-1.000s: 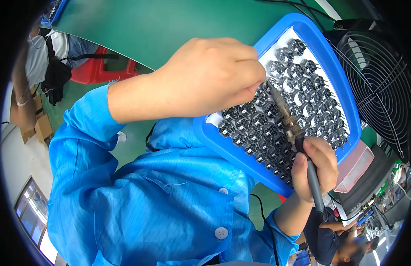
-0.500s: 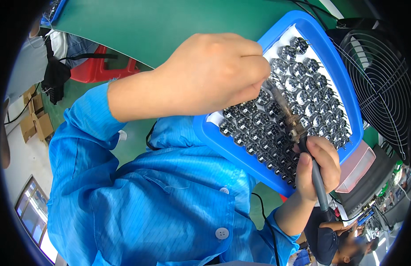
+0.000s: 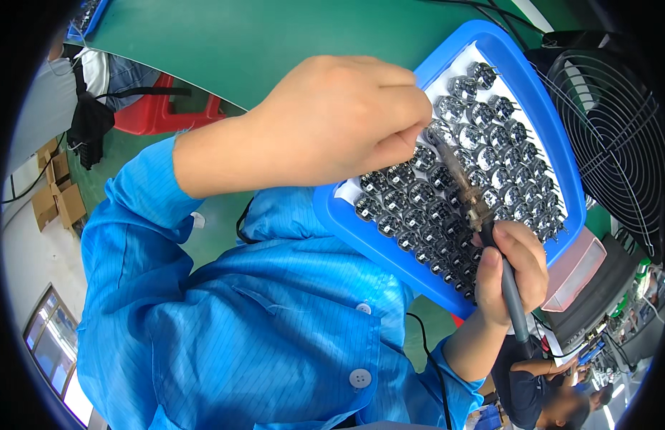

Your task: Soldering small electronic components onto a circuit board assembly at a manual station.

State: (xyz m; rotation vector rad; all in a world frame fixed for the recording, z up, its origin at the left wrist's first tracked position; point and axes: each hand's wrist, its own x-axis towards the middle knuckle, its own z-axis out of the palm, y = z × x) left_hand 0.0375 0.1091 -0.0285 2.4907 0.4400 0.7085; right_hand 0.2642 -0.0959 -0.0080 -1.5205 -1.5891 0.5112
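In my right hand (image 3: 515, 276) is a soldering iron (image 3: 510, 297), gripped by its dark handle. Its metal barrel slants up and left over a blue tray (image 3: 379, 247), the tip close to my left fingers. My left hand (image 3: 347, 118) is closed above the tray's left side, fingertips pinched; whatever they may hold is hidden behind them. Rows of small round parts with shiny clear domes (image 3: 470, 136) and pins stand on a white sheet in the tray. Toward the lower left, similar parts show dark circuit boards (image 3: 422, 192) on top.
A black-caged fan (image 3: 612, 136) stands right of the tray, and a pinkish bin (image 3: 576, 272) below it. The green table (image 3: 203, 43) spreads behind. A red stool (image 3: 157, 107) is at left. Another person (image 3: 526, 390) sits at lower right; cables run nearby.
My left hand has shifted very slightly left, away from the iron's tip. The iron, in my right hand, has moved a little left too.
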